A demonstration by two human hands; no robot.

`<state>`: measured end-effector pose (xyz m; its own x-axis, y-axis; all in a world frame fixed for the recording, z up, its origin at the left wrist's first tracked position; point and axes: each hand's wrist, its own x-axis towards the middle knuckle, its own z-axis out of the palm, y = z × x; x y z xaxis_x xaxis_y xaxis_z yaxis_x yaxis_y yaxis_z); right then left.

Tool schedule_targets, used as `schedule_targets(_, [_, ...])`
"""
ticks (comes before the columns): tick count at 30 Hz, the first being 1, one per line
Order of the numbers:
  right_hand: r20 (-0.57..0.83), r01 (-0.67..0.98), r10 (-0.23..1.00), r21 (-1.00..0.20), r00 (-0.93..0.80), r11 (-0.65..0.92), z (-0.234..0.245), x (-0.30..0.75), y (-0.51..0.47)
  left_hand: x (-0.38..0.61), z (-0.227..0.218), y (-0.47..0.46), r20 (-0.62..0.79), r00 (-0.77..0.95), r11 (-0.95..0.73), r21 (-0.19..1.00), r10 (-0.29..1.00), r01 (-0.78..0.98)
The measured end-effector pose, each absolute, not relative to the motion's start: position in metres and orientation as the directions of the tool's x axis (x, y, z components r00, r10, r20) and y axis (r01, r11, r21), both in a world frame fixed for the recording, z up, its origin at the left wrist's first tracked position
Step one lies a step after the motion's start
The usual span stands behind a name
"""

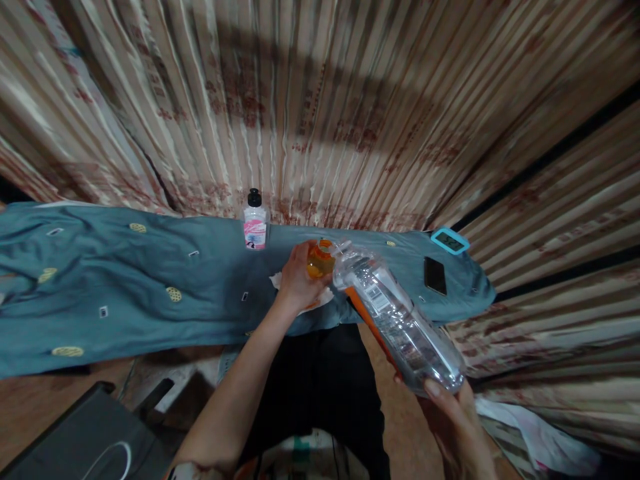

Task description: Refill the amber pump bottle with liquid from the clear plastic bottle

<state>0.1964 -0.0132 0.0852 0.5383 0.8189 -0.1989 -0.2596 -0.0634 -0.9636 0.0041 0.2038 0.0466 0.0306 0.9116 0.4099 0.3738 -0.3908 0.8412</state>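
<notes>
My left hand (297, 270) is closed around a small orange see-through bottle (321, 261) with an open top, just over the cloth-covered board. A large clear plastic bottle (400, 320) with an orange label and a barcode is tilted, its neck down at the orange bottle's mouth. Whether the two rims touch I cannot tell. Near its base, my right hand (450, 407) grips the clear bottle. Beneath my left hand lies a crumpled white tissue (320, 300), partly hidden by the hand.
A bottle with a black cap and pink label (255, 227) stands at the back edge of the blue-green cloth (125, 287). A dark phone (435, 276) and a blue-framed digital clock (451, 241) are on the right. Pleated curtains (320, 100) hang behind.
</notes>
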Motion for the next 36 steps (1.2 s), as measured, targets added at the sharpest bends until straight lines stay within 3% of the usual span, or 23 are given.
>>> schedule_targets(20, [-0.265, -0.277, 0.805, -0.952, 0.53, -0.131, 0.0901, 0.1973, -0.0136, 0.0033, 0.056, 0.1983, 0.377, 0.061, -0.368, 0.836, 0.924, 0.406])
schedule_targets(36, [-0.224, -0.198, 0.814, -0.971, 0.535, -0.137, 0.0925, 0.1966, -0.0138, 0.0057, 0.0484, 0.2014, 0.401, 0.061, -0.389, 0.823, 0.914, 0.413])
